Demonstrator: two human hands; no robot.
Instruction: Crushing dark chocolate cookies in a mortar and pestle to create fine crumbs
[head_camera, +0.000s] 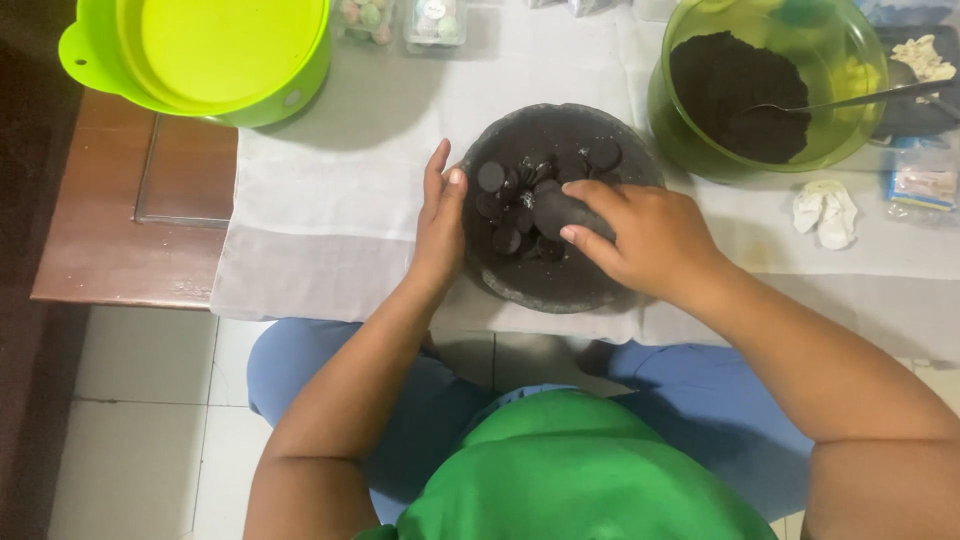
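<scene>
Right hand (650, 235) clamped on pestle (560, 212), pressing dark biscuits (510, 190) inside stone mortar (560, 290) at worktop (330, 200) centre. Left hand (440, 225), fingers loose, steadying rim at 9 o'clock. Better to press slowly, keeping pieces inside. Green bowl (690, 130) at 2 o'clock.

You see a rough, matt stone mortar (560, 280), glossy green plastic bowls (290, 85), white cloth (330, 200) and polished brown wood (100, 240) at left.
</scene>
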